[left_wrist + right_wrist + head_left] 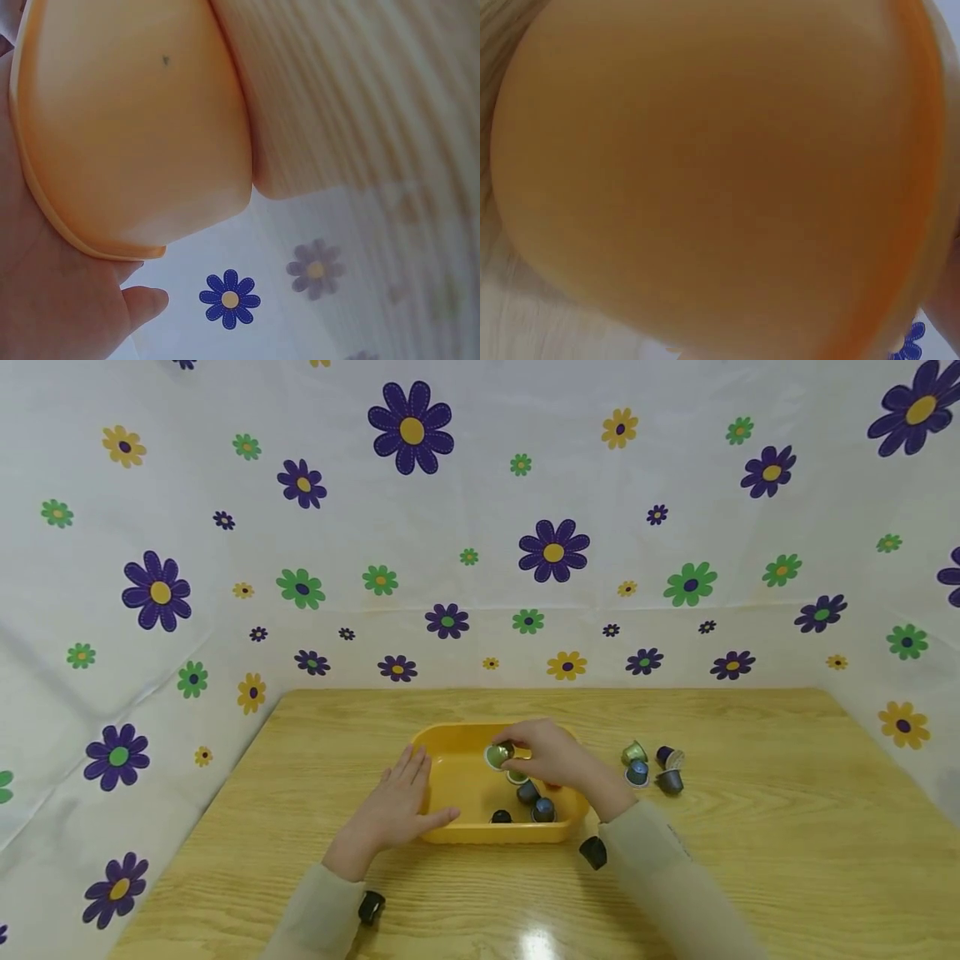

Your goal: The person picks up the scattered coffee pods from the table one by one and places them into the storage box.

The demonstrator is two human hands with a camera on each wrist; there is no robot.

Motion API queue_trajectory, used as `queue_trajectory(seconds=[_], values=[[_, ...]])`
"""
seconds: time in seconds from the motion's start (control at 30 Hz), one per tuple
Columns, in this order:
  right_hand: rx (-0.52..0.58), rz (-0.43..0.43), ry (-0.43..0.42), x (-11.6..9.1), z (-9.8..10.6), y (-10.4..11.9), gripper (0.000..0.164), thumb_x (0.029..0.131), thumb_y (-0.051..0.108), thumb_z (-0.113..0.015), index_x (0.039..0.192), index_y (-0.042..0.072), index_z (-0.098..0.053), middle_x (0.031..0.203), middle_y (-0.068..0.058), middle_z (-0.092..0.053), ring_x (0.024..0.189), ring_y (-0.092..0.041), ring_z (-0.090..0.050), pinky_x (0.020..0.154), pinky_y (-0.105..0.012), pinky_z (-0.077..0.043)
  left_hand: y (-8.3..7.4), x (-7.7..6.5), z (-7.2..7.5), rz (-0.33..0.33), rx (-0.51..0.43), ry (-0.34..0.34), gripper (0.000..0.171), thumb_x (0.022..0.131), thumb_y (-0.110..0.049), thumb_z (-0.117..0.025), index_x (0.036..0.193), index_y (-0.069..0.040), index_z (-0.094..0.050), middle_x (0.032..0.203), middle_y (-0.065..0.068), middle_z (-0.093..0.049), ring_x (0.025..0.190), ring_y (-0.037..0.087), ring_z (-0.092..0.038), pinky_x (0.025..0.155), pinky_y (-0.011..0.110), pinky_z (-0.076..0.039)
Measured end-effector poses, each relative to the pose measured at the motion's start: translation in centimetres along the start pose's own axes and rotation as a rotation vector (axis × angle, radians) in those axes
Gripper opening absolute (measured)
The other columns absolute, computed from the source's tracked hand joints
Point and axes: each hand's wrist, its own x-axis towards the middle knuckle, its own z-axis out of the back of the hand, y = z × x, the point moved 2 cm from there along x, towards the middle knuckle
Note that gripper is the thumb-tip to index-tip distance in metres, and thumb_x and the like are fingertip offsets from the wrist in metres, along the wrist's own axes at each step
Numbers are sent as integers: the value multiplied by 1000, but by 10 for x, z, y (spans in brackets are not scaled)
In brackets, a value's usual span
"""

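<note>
Head view, left to right. Left hand [397,810] is lying flat with fingers straight, grip released, palm pressing against the left wall of the yellow tray [450,760]; the left wrist view is showing the same tray wall [135,127] resting against the palm [45,300].

The tray is sitting at tabletop centre on the wooden tabletop [787,827]. Right hand [551,756] is reaching over the tray, fingers curled, grip grasping a green-gold coffee capsule [498,755] held above the tray floor at roughly 12 o'clock within the tray. Several more capsules [534,802] are lying in the tray at 5 o'clock.

The right wrist view is filled with blurred orange tray surface [720,172].

Outside the tray at 3 o'clock, four loose capsules [651,767] are sitting clustered on the tabletop.
</note>
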Motion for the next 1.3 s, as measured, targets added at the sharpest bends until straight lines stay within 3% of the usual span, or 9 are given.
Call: queue_trajectory(seconds=[0.3, 0.77, 1.3], values=[[16, 49, 31, 11, -14, 6, 26, 81, 8, -64, 106, 3, -62, 99, -4, -63, 88, -14, -58, 77, -30, -47, 1, 0, 0, 4, 1, 1, 94, 82, -65, -38, 136, 10, -20, 143, 22, -12, 132, 31, 0, 101, 51, -14], [-10, 39, 65, 15, -21, 6, 26, 80, 7, -65, 105, 3, -62, 98, -5, -63, 86, -13, -58, 75, -31, -48, 3, 1, -2, -11, 1, -18, 90, 83, -61, -41, 135, 10, -21, 143, 23, -14, 132, 32, -1, 100, 54, -15], [-26, 39, 84, 15, -24, 4, 28, 81, 9, -64, 108, 2, -61, 100, -6, -63, 86, -14, -59, 76, -29, -48, 1, 1, -1, 0, 9, 5, 91, 83, -61, -39, 136, 10, -19, 143, 23, -12, 132, 32, 0, 101, 52, -13]])
